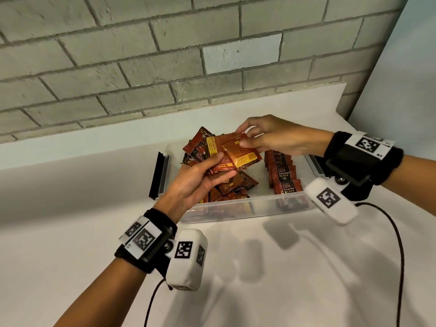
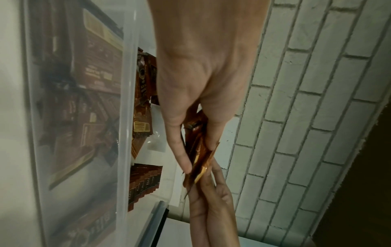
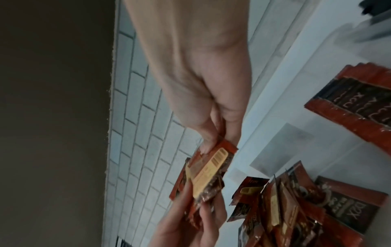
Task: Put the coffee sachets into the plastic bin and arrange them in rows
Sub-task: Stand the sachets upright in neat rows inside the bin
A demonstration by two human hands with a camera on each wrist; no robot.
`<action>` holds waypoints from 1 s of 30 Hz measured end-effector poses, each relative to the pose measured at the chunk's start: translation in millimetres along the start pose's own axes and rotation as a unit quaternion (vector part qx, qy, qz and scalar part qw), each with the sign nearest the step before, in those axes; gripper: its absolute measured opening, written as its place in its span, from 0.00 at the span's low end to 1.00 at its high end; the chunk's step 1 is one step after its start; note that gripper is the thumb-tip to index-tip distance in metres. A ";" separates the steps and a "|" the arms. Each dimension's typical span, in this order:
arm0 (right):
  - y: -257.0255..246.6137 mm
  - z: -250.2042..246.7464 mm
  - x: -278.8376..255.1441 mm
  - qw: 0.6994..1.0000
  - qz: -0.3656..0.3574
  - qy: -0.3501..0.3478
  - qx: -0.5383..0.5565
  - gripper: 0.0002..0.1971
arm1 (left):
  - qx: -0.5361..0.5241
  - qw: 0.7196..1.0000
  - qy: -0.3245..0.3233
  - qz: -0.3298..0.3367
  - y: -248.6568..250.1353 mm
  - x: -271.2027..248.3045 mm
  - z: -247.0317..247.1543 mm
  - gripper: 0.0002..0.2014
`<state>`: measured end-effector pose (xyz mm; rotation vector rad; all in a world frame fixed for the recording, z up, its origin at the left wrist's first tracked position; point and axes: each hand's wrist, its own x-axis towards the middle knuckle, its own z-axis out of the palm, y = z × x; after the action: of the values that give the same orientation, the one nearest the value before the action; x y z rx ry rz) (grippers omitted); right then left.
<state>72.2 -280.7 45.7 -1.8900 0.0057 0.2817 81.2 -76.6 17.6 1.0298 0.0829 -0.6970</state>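
Both hands meet above the clear plastic bin point(image 1: 236, 210), which sits on a white table point(image 1: 283, 279) against a grey brick wall point(image 1: 141, 67). The left hand point(image 1: 195, 182) grips a small fanned stack of red-brown coffee sachets point(image 1: 219, 161), thumb pressed across the top and fingers curled beneath. The right hand point(image 1: 280, 138) pinches the uppermost sachet point(image 1: 240, 153) of that stack by its edge between thumb and fingertips, its yellow label panel facing up. In the left wrist view the left hand point(image 2: 203, 80) clamps the stack point(image 2: 200, 153) edge-on, with the right hand's fingertips point(image 2: 209, 197) closing on it from the far side. In the right wrist view the right hand point(image 3: 209, 107) nips the corner of the top sachet point(image 3: 211, 165), while the left hand's fingers point(image 3: 190, 217) hold the lower end. Directly below the hands, inside the bin, lies a loose jumbled pile of sachets point(image 1: 236, 185). Under the right wrist, along that side of the bin, a neat overlapping row of sachets point(image 1: 284, 175) stands with the D2X Black fronts showing. Beyond the left hand's outer side, a black latch point(image 1: 158, 175) sticks up from the bin's end. Both wrists carry black bands with white marker blocks, and thin black cables trail over the table.
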 end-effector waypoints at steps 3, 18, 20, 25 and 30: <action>0.3 -17.4 -2.2 0.999 0.032 -0.025 -0.009 0.09 | 0.022 1.000 0.022 0.004 -0.7 1.3 -4.1 0.21; 15.2 -44.4 2.6 0.830 0.134 -0.292 -0.457 0.08 | 0.031 0.998 0.044 0.021 -5.7 7.7 -23.6 0.18; 19.2 -35.3 7.4 0.789 0.114 -0.345 -0.496 0.05 | 0.028 0.998 0.045 0.018 -5.8 8.2 -24.1 0.19; 32.9 -10.6 17.9 0.722 0.072 -0.397 -0.562 0.19 | 0.027 0.998 0.047 0.024 -4.9 10.2 -25.1 0.20; 45.5 6.8 22.7 0.645 -0.027 -0.408 -0.646 0.17 | 0.020 0.998 0.050 0.030 -5.1 10.7 -27.1 0.20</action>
<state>86.4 -286.5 -3.2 -2.9294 -1.1572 1.3645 93.5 -61.6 -4.7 1.1007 0.1251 -0.5941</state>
